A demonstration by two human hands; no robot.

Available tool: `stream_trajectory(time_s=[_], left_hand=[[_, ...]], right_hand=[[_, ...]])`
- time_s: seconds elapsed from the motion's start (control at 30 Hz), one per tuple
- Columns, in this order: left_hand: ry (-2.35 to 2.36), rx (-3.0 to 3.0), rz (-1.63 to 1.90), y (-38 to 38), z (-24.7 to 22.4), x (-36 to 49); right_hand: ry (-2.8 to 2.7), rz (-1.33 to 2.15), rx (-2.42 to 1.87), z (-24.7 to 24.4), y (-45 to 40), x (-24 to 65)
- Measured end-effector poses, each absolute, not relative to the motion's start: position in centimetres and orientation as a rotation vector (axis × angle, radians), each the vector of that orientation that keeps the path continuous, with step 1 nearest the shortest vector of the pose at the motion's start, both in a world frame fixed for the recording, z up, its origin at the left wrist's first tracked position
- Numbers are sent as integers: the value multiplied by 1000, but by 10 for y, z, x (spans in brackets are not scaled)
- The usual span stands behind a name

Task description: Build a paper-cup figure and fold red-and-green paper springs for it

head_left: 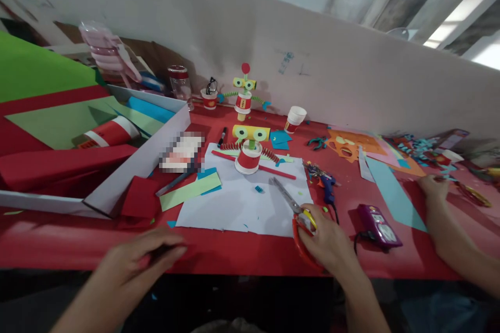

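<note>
My right hand [326, 237] grips a pair of scissors [289, 196] with red and yellow handles; the blades point away over a white sheet [234, 213]. Its fingers are in and around the handles. My left hand [146, 255] hovers by the table's front edge, loosely curled, with a gap between thumb and fingers and nothing visible in it. Beyond both hands stands a paper-cup figure [248, 158] with a yellow tube head, drawn eyes and folded-paper spring arms. A red paper strip [277, 172] lies beside it. A tiny blue folded piece [258, 189] rests on the sheet.
A finished-looking cup figure [244, 101] stands by the wall near stacked cups [296, 118]. At left is a box [144, 158] of coloured paper. A glue gun [327, 187] and purple device [378, 226] lie right. Another person's hand [433, 190] reaches in at far right.
</note>
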State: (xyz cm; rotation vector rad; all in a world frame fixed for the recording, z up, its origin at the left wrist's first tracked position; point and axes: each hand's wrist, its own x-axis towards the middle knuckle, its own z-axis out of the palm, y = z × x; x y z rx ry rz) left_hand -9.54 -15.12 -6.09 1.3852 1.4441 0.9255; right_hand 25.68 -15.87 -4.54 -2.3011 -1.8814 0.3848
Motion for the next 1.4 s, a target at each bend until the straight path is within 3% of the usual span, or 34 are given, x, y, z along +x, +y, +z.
stream_trajectory(time_s=[0.2,0.53,0.93,1.0,1.17,1.4], left_hand=[[1289,1519,1018,-124,-62,-20],[1325,1331,1128,-122,-79,-23],[1313,1112,1172,-118,-74,-17],[1294,1078,1152,-115,-74,-17],[1207,1089,1132,-112,-77,-15],[1287,1202,1064,-99,-73,-17]], right_hand=[[-1852,390,-2337,-46,-147,255],[-1816,272,-2409,-50,-117,249],[-1907,-142,-2405,-48,-127,236],[-1900,1,-2187,-46,-128,219],[-1693,1003,-1543,-53,-115,155],[-1347,1227,-1483,-75,-88,146]])
